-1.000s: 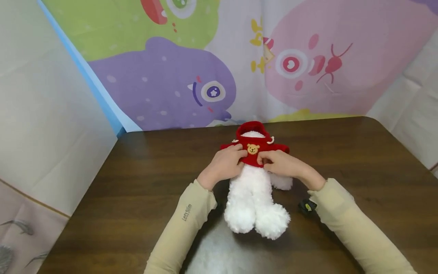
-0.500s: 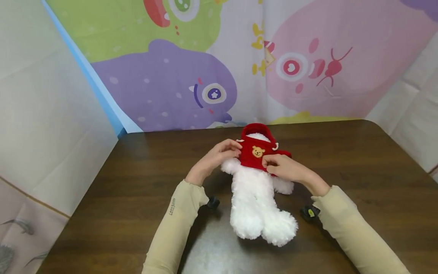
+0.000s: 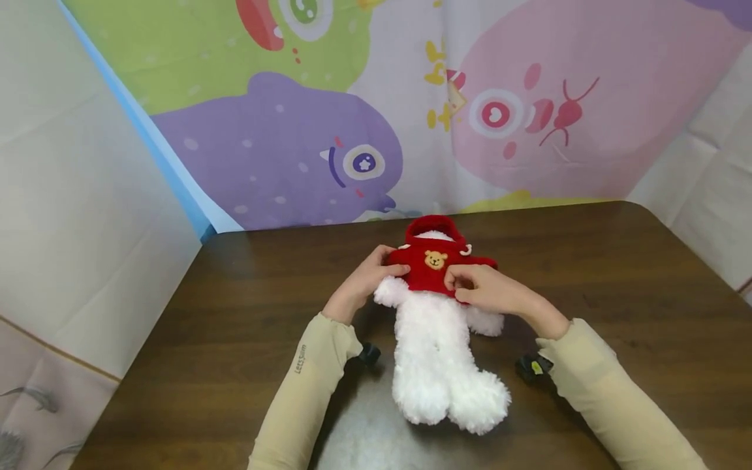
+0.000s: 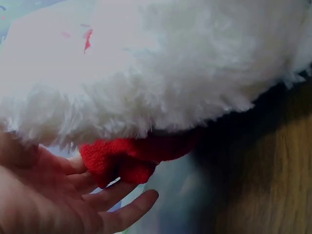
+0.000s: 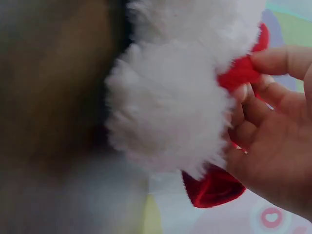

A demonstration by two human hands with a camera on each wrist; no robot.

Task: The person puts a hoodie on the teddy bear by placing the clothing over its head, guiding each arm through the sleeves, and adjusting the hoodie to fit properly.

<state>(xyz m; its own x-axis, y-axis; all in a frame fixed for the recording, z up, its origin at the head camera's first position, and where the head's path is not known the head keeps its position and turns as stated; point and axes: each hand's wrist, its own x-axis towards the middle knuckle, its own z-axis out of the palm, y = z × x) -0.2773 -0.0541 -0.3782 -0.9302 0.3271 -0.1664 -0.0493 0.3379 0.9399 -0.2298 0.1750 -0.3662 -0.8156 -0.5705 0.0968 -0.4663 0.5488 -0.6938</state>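
Observation:
A white plush toy [image 3: 431, 352] lies on its back on the table, its feet toward me. Its upper body is in a red hooded sweater [image 3: 427, 281] with an embroidered bear face. My right hand [image 3: 496, 287] pinches the sweater's lower hem; the right wrist view shows red cloth between thumb and fingers. At the sweater's other side is my left hand [image 3: 367, 281], its thumb over the front. In the left wrist view its fingers [image 4: 129, 207] are extended and loosely spread behind the red sleeve [image 4: 119, 158]. The toy's left-side paw [image 3: 390, 292] sticks out below that sleeve.
The toy lies on a dark wooden table [image 3: 247, 326], whose far edge meets a cartoon-printed curtain [image 3: 329, 150]. Pale cloth panels [image 3: 88, 150] stand at both sides. Black wrist cameras [image 3: 370, 354] hang beneath the sleeves.
My left hand let go of the sweater's front hem, moved left, and then came to the sleeve. The left-side paw came into view. My right hand stays at the hem.

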